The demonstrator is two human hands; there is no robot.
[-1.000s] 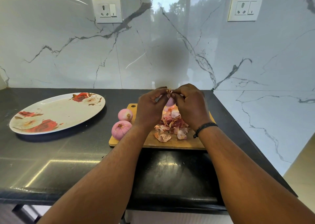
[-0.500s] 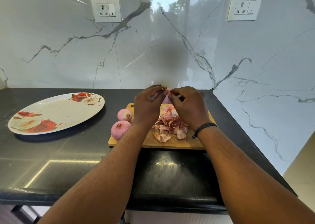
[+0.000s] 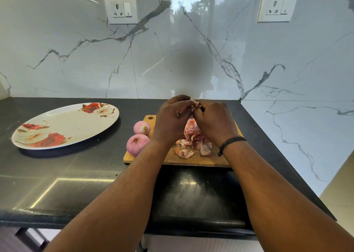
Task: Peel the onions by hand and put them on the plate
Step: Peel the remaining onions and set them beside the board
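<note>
Above the wooden cutting board [image 3: 193,160], my left hand [image 3: 172,120] and my right hand [image 3: 214,121] meet around a small pink onion [image 3: 195,103], mostly hidden by the fingers. Both hands curl round it, and my right fingertips pinch at its skin. Two peeled pink onions [image 3: 141,127] [image 3: 137,144] lie at the board's left edge. A heap of onion skins [image 3: 193,139] covers the board's middle under my hands. An oval white plate with red roses [image 3: 63,125] sits on the black counter to the left, with nothing on it.
The black counter [image 3: 76,175] ends at a front edge near me and at a right edge past the board. A marble wall [image 3: 191,50] with two sockets stands close behind. A black band circles my right wrist [image 3: 230,142].
Both hands have lifted the onion a little up and away from the board. The fingers have shifted round it as the skin is worked.
</note>
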